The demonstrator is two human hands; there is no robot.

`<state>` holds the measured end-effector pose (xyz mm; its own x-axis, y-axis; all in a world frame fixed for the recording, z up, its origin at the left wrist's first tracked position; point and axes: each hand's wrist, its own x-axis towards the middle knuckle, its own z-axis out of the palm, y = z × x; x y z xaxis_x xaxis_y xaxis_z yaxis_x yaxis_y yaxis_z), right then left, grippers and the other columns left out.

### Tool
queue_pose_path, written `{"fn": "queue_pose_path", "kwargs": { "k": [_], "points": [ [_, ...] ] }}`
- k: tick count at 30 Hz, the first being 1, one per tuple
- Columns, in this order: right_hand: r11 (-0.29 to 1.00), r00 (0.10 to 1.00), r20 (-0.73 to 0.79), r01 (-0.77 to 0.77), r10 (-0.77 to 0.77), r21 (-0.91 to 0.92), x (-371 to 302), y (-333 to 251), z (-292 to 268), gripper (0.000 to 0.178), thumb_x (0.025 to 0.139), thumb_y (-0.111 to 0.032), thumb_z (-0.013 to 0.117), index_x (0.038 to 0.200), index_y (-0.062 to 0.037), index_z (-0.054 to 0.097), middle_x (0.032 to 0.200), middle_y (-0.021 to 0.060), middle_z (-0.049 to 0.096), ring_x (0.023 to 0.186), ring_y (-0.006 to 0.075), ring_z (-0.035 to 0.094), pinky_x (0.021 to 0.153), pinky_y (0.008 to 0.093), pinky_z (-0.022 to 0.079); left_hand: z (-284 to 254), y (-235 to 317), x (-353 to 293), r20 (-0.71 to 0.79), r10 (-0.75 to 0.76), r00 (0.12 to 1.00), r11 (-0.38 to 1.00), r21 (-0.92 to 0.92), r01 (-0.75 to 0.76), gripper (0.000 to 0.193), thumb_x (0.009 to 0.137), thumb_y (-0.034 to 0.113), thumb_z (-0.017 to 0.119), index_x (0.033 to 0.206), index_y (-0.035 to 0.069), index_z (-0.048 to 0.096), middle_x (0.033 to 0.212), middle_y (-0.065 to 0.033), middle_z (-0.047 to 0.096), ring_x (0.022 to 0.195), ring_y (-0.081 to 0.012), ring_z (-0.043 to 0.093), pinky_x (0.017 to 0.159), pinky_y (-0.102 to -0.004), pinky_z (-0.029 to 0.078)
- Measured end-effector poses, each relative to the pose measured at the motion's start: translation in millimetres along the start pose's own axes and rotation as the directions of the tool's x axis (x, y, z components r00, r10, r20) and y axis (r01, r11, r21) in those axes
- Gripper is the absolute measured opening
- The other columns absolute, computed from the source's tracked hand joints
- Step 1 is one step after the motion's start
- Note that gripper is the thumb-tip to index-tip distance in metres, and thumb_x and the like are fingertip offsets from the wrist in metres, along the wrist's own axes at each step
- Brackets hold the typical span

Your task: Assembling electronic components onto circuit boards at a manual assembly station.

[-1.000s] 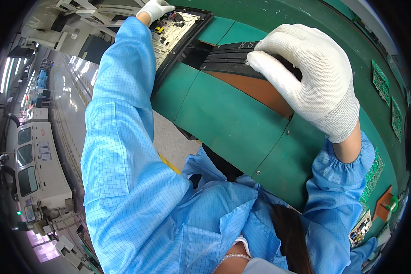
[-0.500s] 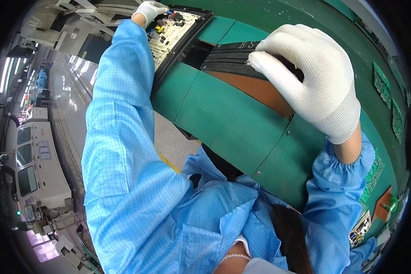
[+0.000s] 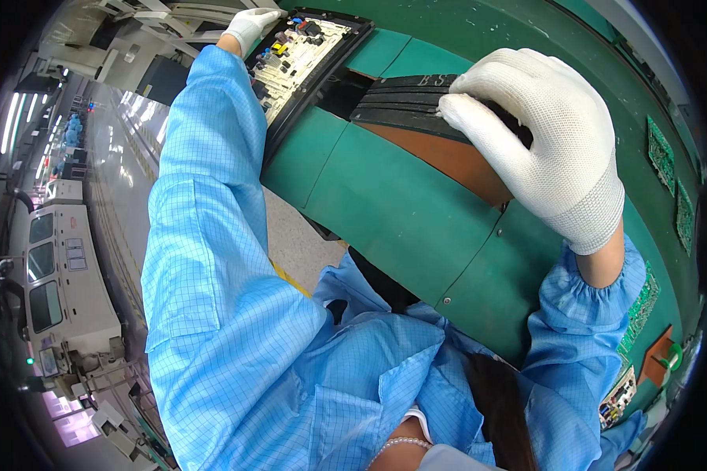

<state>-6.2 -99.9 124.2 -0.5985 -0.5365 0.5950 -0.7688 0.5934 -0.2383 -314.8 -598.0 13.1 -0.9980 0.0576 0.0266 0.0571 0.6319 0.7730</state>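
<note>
My left hand (image 3: pixel 250 27), in a white knit glove, is at the far left edge of a black frame (image 3: pixel 287 132). Its fingers lie closed together against the frame's far corner, their undersides hidden. Inside the frame is a pale circuit board (image 3: pixel 305 64) with yellow, blue, red and black components. My right hand (image 3: pixel 554 137), gloved too, curves around a stack of black slabs (image 3: pixel 404 100), thumb on the near side and fingers over the top. Its palm hides the stack's right end. Below the slabs shows a brown panel (image 3: pixel 448 153).
The green worktop (image 3: pixel 385 212) has seams and screws. Green circuit boards (image 3: pixel 661 155) lie along its right side, with a brown piece (image 3: pixel 655 357) and another populated board (image 3: pixel 619 399) lower down. A white machine (image 3: pixel 71 271) stands across the aisle on the left.
The whole view has shifted slightly, putting the worktop things a little farther right. My left hand has edged slightly left along the frame. My right hand keeps its hold on the slabs.
</note>
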Motion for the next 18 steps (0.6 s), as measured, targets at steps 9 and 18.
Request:
{"fn": "queue_pose_path", "kwargs": {
  "k": [9, 18],
  "points": [
    [1.000, 0.999, 0.032, -0.003, 0.004, -0.026, 3, -1, 0, 0.015, 0.089, -0.021, 0.075, 0.090, -0.0053, 0.073, 0.086, 0.0082, 0.069, 0.080, 0.0273, 0.066, 0.074, 0.0366, 0.052, 26, 42, -33, 0.011, 0.172, 0.985, 0.973, 0.156, -0.172, 0.037, 0.088, 0.020, 0.076, 0.119, -0.001, 0.074, 0.112, -0.0115, 0.075, 0.100, -0.0187, 0.069, 0.090, -0.0305, 0.053],
    [1.000, 0.999, 0.032, -0.007, 0.007, 0.011, 3, -1, -1, 0.015, 0.088, -0.020, 0.075, 0.089, -0.0053, 0.073, 0.087, 0.0078, 0.070, 0.080, 0.0269, 0.066, 0.074, 0.0367, 0.051, 26, 43, -32, 0.123, 0.320, 0.939, 0.939, -0.172, -0.297, 0.029, 0.081, 0.011, 0.081, 0.105, -0.003, 0.078, 0.093, -0.0119, 0.078, 0.080, -0.0172, 0.072, 0.077, -0.0314, 0.058]
  ]
}}
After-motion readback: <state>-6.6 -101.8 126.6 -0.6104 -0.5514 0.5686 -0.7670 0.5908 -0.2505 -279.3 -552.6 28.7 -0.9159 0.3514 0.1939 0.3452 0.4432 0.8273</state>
